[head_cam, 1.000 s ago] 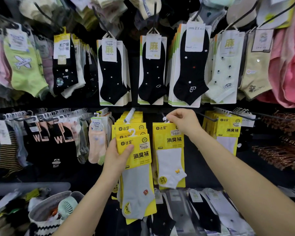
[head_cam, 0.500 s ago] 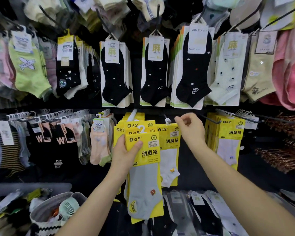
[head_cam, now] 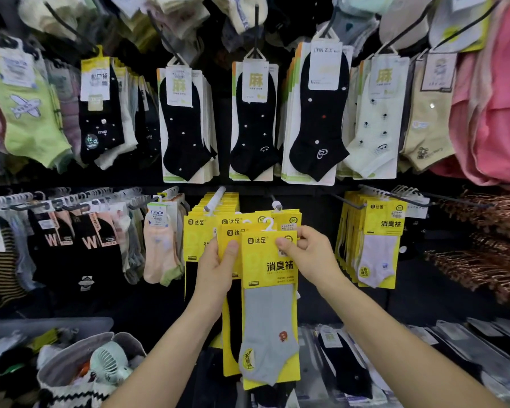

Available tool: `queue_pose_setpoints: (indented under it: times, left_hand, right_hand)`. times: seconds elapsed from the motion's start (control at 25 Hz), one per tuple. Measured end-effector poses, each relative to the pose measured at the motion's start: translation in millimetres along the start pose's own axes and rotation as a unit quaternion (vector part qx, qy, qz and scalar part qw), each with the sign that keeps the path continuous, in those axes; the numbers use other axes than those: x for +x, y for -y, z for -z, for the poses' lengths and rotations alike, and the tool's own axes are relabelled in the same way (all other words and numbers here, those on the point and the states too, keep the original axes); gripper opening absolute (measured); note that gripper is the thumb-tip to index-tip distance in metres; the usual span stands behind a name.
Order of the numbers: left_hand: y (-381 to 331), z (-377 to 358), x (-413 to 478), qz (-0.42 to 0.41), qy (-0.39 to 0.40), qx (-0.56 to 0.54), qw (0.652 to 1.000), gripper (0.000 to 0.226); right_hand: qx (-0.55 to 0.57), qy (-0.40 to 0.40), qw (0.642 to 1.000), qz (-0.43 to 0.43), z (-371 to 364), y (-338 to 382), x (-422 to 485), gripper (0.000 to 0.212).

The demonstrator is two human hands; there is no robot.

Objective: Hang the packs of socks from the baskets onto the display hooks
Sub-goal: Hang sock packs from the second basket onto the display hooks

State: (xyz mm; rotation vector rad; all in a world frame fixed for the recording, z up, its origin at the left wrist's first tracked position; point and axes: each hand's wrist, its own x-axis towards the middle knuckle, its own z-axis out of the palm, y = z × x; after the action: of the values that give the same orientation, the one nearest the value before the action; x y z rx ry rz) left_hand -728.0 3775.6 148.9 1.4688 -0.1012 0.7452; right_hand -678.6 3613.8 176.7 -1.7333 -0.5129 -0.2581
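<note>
Having left the hook (head_cam: 276,205), the right hand (head_cam: 312,254) now pinches the grey-sock pack (head_cam: 268,290) by its top edge. The left hand (head_cam: 218,269) grips the stack (head_cam: 231,235); a dark gap (head_cam: 320,210) lies rightward.

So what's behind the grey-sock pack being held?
At least one more yellow pack, with a black sock, gripped by the left hand. Behind that, hung yellow packs. The grey-sock pack hides how many.

A pale green fan (head_cam: 110,362) lies among clutter at lower left; copper-coloured hangers (head_cam: 489,260) crowd the right side, beneath pink garments (head_cam: 495,113).
</note>
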Motion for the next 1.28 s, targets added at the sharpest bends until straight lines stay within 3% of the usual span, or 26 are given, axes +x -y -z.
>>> queue_pose_setpoints:
  times: [0.32, 0.76, 0.92, 1.08, 1.28]
  left_hand:
    - [-6, 24, 12, 0.002, -0.047, 0.027, 0.999, 0.014]
    - [-17, 19, 15, -0.017, -0.032, 0.056, 0.998, 0.013]
    - [-17, 5, 12, -0.026, -0.028, 0.037, 0.999, 0.015]
    - [-9, -13, 6, -0.017, -0.023, 0.041, 0.999, 0.008]
    - [-4, -26, -2, 0.031, 0.003, 0.062, 0.998, 0.025]
  right_hand:
    - [0.002, -0.121, 0.992, -0.043, 16, -16, 24, 0.007]
    - [-0.108, -0.126, 0.983, -0.080, -6, -23, 61, 0.015]
    - [-0.133, -0.186, 0.973, -0.026, 6, -19, 44, 0.026]
    - [-0.032, -0.043, 0.998, 0.032, 1, -4, 17, 0.017]
    - [0.012, -0.076, 0.997, 0.019, 8, 2, 7, 0.010]
